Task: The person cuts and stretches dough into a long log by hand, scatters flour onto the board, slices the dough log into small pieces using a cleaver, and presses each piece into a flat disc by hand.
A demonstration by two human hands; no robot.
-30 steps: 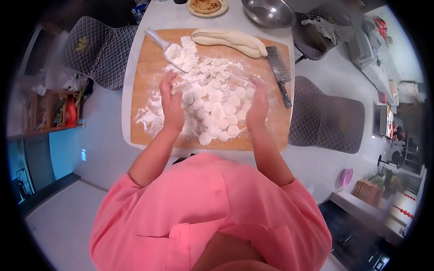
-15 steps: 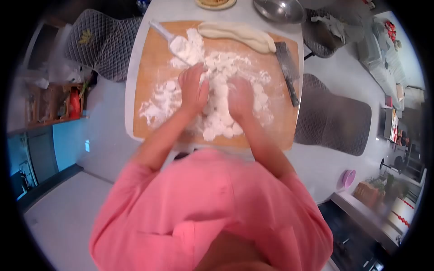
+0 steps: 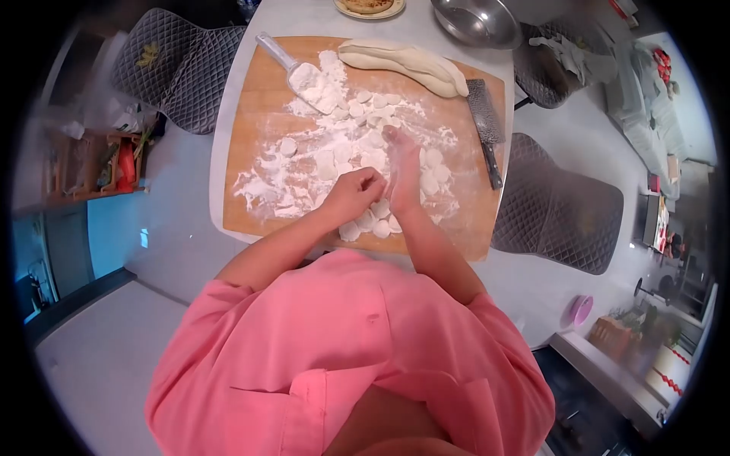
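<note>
My left hand (image 3: 352, 195) is over the near middle of a floured wooden board (image 3: 251, 99), its fingers curled together. Whatever they hold, if anything, is hidden. Right beside it, my right hand (image 3: 405, 169) is turned on its edge with the fingers stretched out towards the far side. Small round dough pieces (image 3: 430, 178) lie around both hands, some by my right wrist, others beyond the fingertips. Loose white flour (image 3: 285, 178) is spread over the board's left half. A clear scoop (image 3: 308, 82) full of flour rests at the far left of the board.
A long thick dough roll (image 3: 403, 64) lies along the board's far edge. Beside it on the right is a cleaver (image 3: 484, 121) with a dark handle. Past the board stand a metal bowl (image 3: 479, 23) and a plate (image 3: 395, 10) with flatbread. Quilted chairs (image 3: 563, 205) flank the table.
My left hand has drawn back towards me and to the right, its fingers now curled. My right hand has turned onto its edge. More dough pieces show between and beyond the hands.
</note>
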